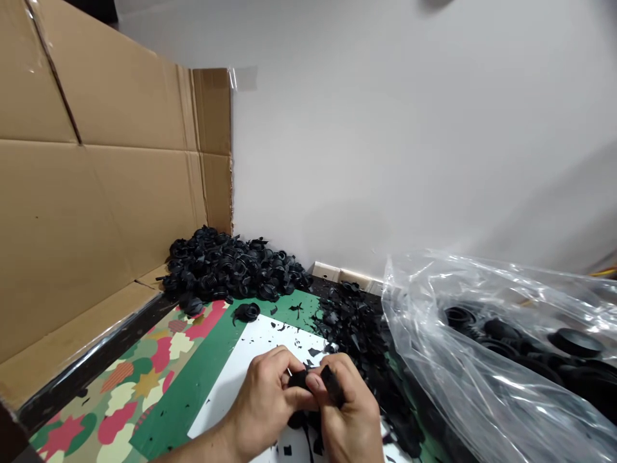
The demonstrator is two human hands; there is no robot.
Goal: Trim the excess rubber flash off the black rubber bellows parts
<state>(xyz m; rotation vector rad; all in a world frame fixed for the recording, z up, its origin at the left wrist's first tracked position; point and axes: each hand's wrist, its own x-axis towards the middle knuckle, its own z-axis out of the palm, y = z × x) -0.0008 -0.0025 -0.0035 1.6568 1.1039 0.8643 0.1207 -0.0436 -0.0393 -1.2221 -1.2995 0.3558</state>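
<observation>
My left hand (pixel 263 402) and my right hand (pixel 351 411) meet low in the middle of the view, both closed around a small black rubber part (pixel 299 379). The left fingers pinch the part from the left. A thin dark tool (pixel 331 384) is gripped by the right hand, its tip resting against the part. Below the hands lies a white sheet (pixel 263 344) sprinkled with black trimmings. What the palms cover is hidden.
A heap of black ribbed rubber parts (pixel 231 270) sits against the wall and a cardboard panel (pixel 96 193). Black scraps (pixel 357 321) pile to the right of the hands. A clear plastic bag (pixel 482 347) holding more black parts lies on the right. A colourful patterned mat (pixel 144 373) covers the left.
</observation>
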